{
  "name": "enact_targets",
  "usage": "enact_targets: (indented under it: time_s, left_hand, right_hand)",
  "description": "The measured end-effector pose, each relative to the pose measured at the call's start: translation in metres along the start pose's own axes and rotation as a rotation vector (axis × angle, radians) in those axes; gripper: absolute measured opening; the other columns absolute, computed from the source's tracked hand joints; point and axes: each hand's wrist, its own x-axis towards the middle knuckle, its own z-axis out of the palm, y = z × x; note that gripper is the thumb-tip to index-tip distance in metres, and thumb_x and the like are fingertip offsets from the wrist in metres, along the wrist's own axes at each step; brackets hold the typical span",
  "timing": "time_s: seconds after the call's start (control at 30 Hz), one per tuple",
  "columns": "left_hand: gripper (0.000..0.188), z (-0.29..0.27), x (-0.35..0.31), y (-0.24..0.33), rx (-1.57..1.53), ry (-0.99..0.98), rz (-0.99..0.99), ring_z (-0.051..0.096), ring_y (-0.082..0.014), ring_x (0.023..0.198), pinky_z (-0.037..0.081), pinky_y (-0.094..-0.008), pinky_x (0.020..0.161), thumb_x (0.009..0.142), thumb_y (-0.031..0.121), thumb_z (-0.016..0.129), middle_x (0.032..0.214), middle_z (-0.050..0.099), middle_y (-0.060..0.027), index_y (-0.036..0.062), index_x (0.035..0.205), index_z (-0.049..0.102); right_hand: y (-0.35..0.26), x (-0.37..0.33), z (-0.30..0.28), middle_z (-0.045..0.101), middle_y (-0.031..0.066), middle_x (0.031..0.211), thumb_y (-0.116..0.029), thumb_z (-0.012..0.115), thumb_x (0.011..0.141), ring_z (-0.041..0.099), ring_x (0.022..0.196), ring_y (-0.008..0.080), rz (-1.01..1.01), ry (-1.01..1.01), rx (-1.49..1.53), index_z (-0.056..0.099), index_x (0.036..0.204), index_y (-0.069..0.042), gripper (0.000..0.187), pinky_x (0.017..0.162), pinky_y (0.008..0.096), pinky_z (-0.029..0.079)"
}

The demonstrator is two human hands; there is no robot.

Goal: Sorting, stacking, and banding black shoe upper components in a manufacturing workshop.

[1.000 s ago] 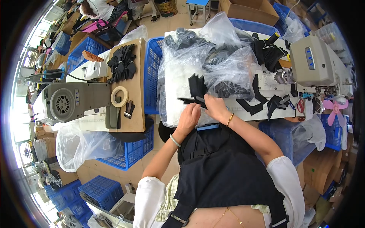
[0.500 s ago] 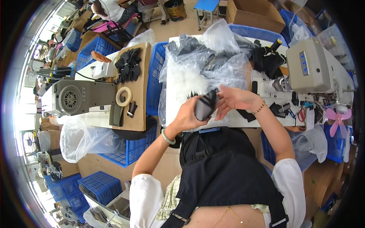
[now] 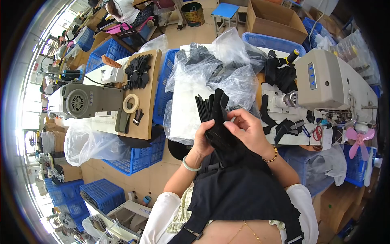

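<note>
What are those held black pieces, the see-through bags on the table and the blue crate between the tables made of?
Black pieces: probably matte fabric, maybe foam-backed; they look thin and dull, and some curve. See-through bags: thin, shiny plastic film, with glints and crinkles. Blue crate: likely stiff moulded plastic, judging by its evenly holed wall.

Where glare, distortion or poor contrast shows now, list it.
Head view: the left-hand windows wash out to white; in the head view, clear plastic bags glint; straight lines bow toward the head view's black rim; in the head view, black fabric pieces blend into the black apron.
</note>
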Motion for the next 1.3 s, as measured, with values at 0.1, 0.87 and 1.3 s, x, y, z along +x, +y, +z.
enact_targets:
  time_s: [0.1, 0.87, 1.3]
  left_hand:
    - [0.052, 0.001, 0.001, -0.009, -0.154, -0.026, -0.051, 0.058, -0.0226, 0.100, 0.046, -0.0353, 0.090, 0.083, 0.032, 0.055, 0.107, 0.059, -0.0134, -0.0004, 0.123, 0.046]
    - [0.048, 0.003, 0.010, -0.016, 0.011, 0.035, -0.086, 0.062, -0.0162, 0.076, 0.051, -0.0260, 0.069, 0.086, 0.030, 0.053, 0.095, 0.063, -0.0114, -0.0039, 0.119, 0.050]
    - [0.038, 0.045, 0.003, -0.013, 0.440, 0.237, 0.093, 0.058, -0.0149, 0.062, 0.048, -0.0237, 0.054, 0.075, 0.023, 0.064, 0.079, 0.061, -0.0111, -0.0027, 0.102, 0.055]
  right_hand:
    - [0.000, -0.006, -0.007, 0.057, 0.0006, 0.070, -0.006, 0.062, 0.086, 0.051, 0.061, 0.0029, 0.080, 0.157, -0.003, 0.055, 0.092, 0.002, 0.012, 0.053, 0.0186, 0.041]
    - [-0.003, -0.002, -0.026, 0.054, 0.0090, 0.108, 0.010, 0.055, 0.065, 0.057, 0.088, 0.0219, -0.509, -0.242, -0.497, 0.053, 0.103, -0.006, 0.041, 0.079, 0.0313, 0.045]
    - [0.010, 0.008, -0.034, 0.043, 0.0109, 0.124, 0.003, 0.069, 0.076, 0.051, 0.087, 0.0100, 0.070, -0.115, 0.428, 0.037, 0.122, -0.004, 0.056, 0.074, 0.0216, 0.046]
